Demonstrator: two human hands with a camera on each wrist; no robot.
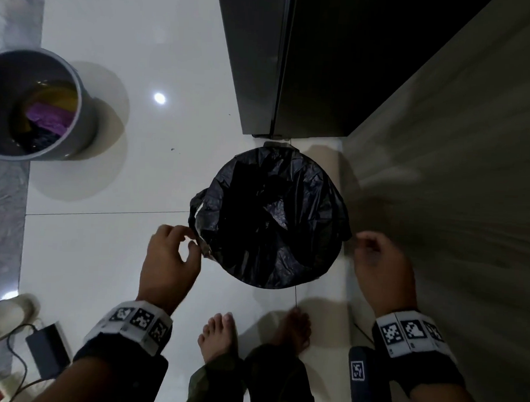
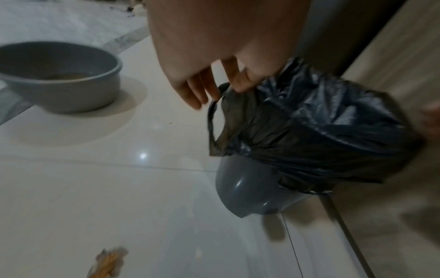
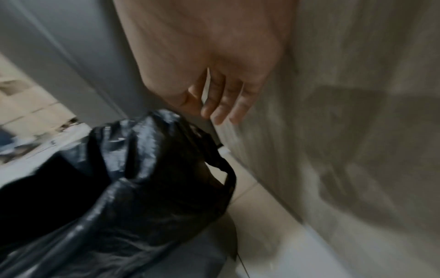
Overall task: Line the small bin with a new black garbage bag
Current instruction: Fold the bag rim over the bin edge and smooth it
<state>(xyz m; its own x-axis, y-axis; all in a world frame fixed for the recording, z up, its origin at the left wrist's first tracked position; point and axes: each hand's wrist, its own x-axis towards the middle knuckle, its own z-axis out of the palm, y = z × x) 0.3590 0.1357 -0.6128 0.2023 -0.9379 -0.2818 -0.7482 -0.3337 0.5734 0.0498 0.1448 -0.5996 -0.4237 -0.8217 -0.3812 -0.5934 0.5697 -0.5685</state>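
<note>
Close to the person's bare feet (image 1: 218,335), the left hand (image 1: 168,263) pinches the near left edge of the thin, crinkly black plastic garbage bag (image 1: 272,219), while the right hand (image 1: 379,266) hangs loose just beside the bag's right side and holds nothing. The bag is already in the small round grey plastic bin (image 2: 245,193) on the shiny white tile floor (image 1: 118,255), and its top is folded over the rim nearly all the way round, so I think the job is almost done. Two handle loops stick out and may need tucking.
</note>
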